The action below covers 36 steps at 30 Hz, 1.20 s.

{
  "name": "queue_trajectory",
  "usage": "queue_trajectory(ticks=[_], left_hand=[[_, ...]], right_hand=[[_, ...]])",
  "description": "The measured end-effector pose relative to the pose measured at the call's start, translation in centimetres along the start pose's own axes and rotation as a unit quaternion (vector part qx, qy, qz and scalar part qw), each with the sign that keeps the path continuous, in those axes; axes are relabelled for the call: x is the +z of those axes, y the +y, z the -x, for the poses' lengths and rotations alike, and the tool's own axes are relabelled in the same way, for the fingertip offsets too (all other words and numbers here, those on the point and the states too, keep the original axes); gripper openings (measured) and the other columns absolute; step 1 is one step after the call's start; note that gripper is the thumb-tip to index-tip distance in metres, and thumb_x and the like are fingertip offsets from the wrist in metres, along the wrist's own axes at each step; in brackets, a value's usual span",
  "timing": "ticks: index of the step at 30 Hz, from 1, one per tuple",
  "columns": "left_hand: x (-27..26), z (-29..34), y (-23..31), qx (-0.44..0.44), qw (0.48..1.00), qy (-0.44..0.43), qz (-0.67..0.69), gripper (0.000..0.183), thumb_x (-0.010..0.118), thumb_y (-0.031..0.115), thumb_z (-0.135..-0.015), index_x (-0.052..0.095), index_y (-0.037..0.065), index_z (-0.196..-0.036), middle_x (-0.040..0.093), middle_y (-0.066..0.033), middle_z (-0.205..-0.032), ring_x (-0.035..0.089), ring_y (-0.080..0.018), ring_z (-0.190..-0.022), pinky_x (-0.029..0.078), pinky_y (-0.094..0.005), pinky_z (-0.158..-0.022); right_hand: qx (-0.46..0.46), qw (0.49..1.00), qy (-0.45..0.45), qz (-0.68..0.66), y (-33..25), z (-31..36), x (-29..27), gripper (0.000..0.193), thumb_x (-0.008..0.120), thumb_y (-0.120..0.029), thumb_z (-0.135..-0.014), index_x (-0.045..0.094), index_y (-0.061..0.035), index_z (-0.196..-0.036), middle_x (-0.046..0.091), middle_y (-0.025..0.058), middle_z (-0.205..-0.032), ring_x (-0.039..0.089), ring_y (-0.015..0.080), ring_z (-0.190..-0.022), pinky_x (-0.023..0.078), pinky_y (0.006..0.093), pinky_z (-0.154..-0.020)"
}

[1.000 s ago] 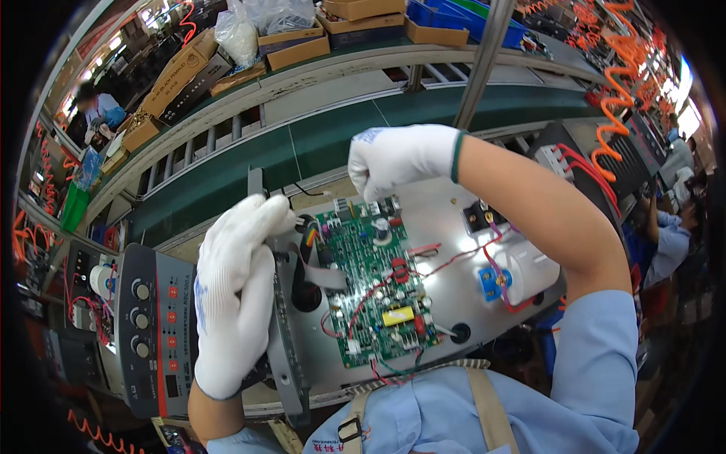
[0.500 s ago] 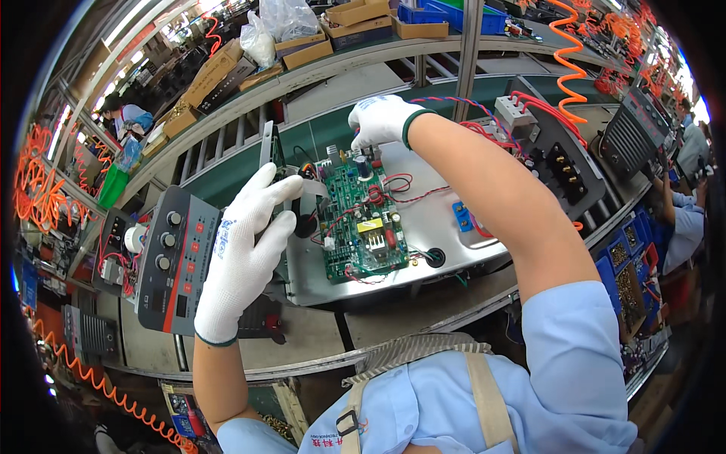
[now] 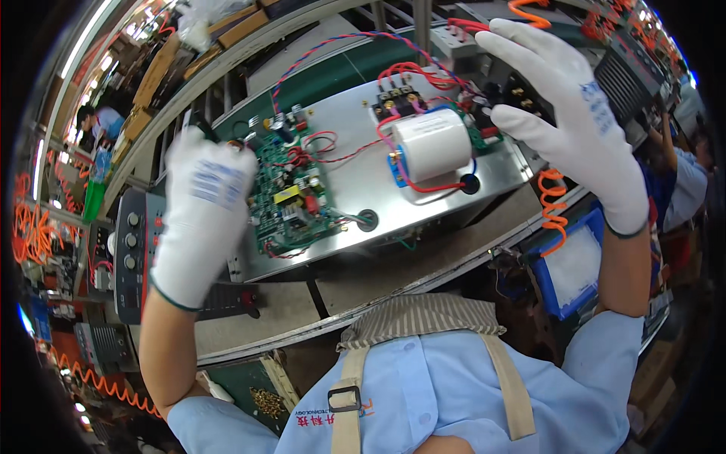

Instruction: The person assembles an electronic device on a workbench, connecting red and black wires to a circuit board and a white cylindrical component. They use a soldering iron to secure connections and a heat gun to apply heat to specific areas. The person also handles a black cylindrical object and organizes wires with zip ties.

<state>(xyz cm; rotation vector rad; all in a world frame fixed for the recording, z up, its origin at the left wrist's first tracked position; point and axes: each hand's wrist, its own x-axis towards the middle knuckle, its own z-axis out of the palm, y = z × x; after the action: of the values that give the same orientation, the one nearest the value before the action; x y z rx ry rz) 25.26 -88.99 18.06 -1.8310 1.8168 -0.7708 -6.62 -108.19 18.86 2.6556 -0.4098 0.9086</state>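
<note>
A metal chassis (image 3: 352,181) lies on the bench with a green circuit board (image 3: 291,208) on its left part. My left hand (image 3: 204,216), in a white glove, is closed at the board's left edge. Its fingertips are hidden, so what they grip cannot be made out. Over the chassis's right end my gloved right hand (image 3: 575,113) is raised, fingers spread, holding nothing. A large white cylindrical capacitor (image 3: 431,144) sits on the chassis near it. A twisted red and blue wire (image 3: 325,47) arches from the board toward the right end.
To the left stands a grey control panel with knobs (image 3: 132,250). An orange coiled hose (image 3: 553,208) hangs at the right, beside a blue tray (image 3: 571,265) with white contents. Cardboard boxes (image 3: 159,68) line the rack behind. Another person (image 3: 684,181) works at the far right.
My right hand has left the board's far edge and moved right, opening its fingers. The left hand has curled its fingers. The capacitor, hidden before by my arm, now shows.
</note>
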Motion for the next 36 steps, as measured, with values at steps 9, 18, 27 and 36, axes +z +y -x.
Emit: queue_trajectory(ticks=[9,18,27,36], left_hand=[[-2.7,-4.4,1.9,0.15,0.961,-0.02,0.233,0.022,0.064,0.006,-0.082,0.068,0.005,-0.104,0.064,-0.0158,-0.096,0.057,-0.0371,-0.094,0.045,-0.0456,-0.089],[-5.0,2.3,1.0,0.088,0.908,0.109,0.396,0.035,0.063,0.013,-0.094,0.062,-0.005,-0.124,0.066,-0.0239,-0.117,0.064,-0.039,-0.105,0.049,-0.0414,-0.092],[-3.6,3.0,1.8,-0.01,0.902,0.157,0.402,0.028,0.061,0.012,-0.097,0.066,-0.008,-0.115,0.071,-0.0192,-0.11,0.068,-0.03,-0.099,0.051,-0.0378,-0.09],[1.3,3.1,-1.2,-0.221,0.784,0.065,0.577,0.036,0.052,0.017,-0.103,0.058,-0.008,-0.128,0.065,-0.0153,-0.122,0.062,-0.0192,-0.111,0.046,-0.0319,-0.099]], right_hand=[[0.158,0.987,0.012,-0.012,2.4,2.8,3.5,0.033,0.065,-0.039,-0.082,0.069,-0.0075,-0.09,0.067,0.0145,-0.081,0.066,0.0313,-0.081,0.052,0.0449,-0.072],[0.326,0.898,0.277,-0.104,-7.3,15.3,5.6,0.059,0.073,-0.011,-0.076,0.056,0.001,-0.131,0.055,0.0214,-0.136,0.058,0.0382,-0.118,0.047,0.0452,-0.099],[0.725,0.686,0.057,-0.023,-4.6,41.5,4.6,0.027,0.064,-0.026,-0.09,0.072,-0.0117,-0.111,0.071,0.0139,-0.103,0.068,0.032,-0.096,0.053,0.0396,-0.083],[0.643,0.727,-0.232,0.063,10.2,49.7,16.3,0.041,0.043,-0.009,-0.089,0.058,-0.0057,-0.126,0.059,0.0267,-0.126,0.057,0.0439,-0.117,0.047,0.0526,-0.098]])
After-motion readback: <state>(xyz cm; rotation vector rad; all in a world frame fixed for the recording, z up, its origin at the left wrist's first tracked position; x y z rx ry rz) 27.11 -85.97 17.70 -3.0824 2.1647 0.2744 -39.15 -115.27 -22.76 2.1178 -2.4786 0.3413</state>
